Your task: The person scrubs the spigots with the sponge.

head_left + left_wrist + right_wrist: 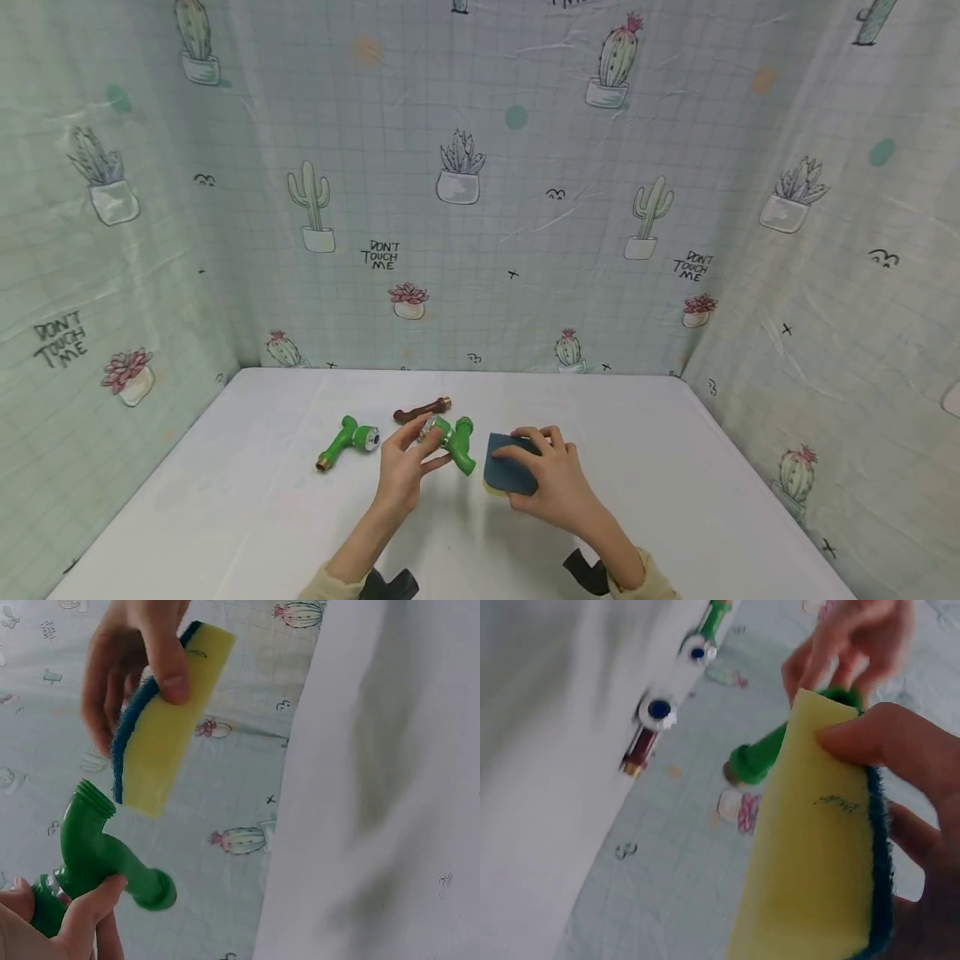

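Note:
My left hand (401,468) grips a green plastic faucet (463,446) by its handle end, and the spout points toward the other hand. In the left wrist view the faucet's threaded inlet (94,799) tilts upward. My right hand (557,482) pinches a sponge (506,473), thumb on the yellow foam and fingers over the dark blue scouring side. The foam (802,847) fills much of the right wrist view and covers part of the faucet. Both things are held above the table, close side by side, with a small gap between them in the head view.
On the white table (225,500), a second green faucet (348,442) lies to the left. A brown faucet (423,410) lies behind my left hand. A cactus-printed cloth (510,217) encloses the back and both sides. Black bands (390,586) show near the wrists.

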`<state>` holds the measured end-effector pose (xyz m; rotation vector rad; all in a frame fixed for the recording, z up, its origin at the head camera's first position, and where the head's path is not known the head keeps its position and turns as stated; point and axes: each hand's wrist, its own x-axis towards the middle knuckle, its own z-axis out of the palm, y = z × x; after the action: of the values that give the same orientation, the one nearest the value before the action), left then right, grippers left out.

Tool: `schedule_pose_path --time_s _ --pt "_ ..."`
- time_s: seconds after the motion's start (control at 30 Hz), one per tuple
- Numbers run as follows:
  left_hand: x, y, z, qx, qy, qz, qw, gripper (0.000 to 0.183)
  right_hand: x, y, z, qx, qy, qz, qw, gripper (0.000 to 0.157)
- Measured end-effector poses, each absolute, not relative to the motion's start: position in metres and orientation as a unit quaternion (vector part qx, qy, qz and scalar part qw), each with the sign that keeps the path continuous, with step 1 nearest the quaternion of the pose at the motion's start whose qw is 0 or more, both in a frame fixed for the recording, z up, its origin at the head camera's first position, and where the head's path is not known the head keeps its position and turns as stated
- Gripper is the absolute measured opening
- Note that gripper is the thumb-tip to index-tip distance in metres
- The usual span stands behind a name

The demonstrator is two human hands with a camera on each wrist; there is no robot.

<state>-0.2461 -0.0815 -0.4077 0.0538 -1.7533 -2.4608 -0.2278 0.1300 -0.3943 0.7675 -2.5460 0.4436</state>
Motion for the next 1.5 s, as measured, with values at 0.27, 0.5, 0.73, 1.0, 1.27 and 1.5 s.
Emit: schedule_pose_path --time_s 0.27,0.5,0.73,1.0,1.27,1.5 --pt "-0.243 -0.083 -0.408 0.017 -0.547 -0.836 -0.040 0.049 -0.238 0.130 -0.393 0.366 -0.856 0.283 0.232 0.055" --pt "-0.244 -0.083 -0.410 0.015 -0.517 -0.849 -0.107 0.048 -0.241 0.133 -0.402 0.397 -0.841 0.296 0.218 0.056" --pt "-0.245 -0.083 -0.412 0.032 -0.503 -0.857 -0.107 0.051 -0.249 0.148 -0.402 0.385 -0.847 0.189 0.315 0.060" --pt "-0.245 -0.087 -0.411 0.020 -0.515 -0.849 -0.117 0.054 -0.247 0.147 -0.403 0.430 -0.831 0.174 0.306 0.062" --pt "-0.243 -0.103 -0.412 -0.054 -0.609 -0.783 -0.112 0.048 -0.262 0.165 -0.401 0.375 -0.861 0.153 0.308 0.056" --pt "-0.244 -0.107 -0.411 -0.106 -0.614 -0.770 -0.133 0.047 -0.268 0.164 -0.395 0.399 -0.856 0.227 0.237 0.053"
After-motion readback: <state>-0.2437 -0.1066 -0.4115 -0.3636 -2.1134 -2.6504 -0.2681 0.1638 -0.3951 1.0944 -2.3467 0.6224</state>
